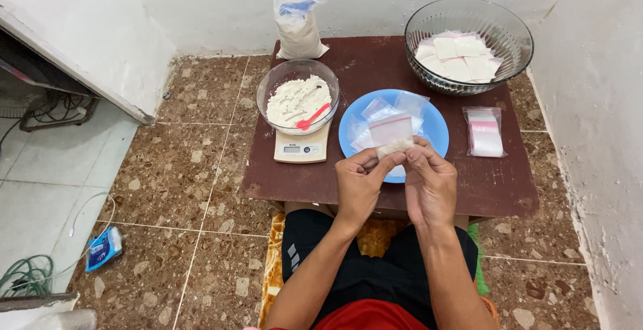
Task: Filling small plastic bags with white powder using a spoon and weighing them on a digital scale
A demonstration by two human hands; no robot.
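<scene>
While both forearms reach forward from the near edge, the left hand (358, 186) and the right hand (429, 182) pinch together one small clear plastic zip bag with a red strip (392, 134), holding it upright with white powder at its bottom. It hangs over the near rim of one round blue plastic plate (435, 129), which carries a few empty bags. On the left, one clear glass bowl of white flour (297, 95) with a red spoon stands on one white kitchen scale (301, 148). Far left is one open plastic sack of flour (298, 25). Far right, one large glass bowl (469, 43) holds several filled packets. One stack of unused zip bags (484, 132) lies right of the plate, all on one low brown table (321, 182).
</scene>
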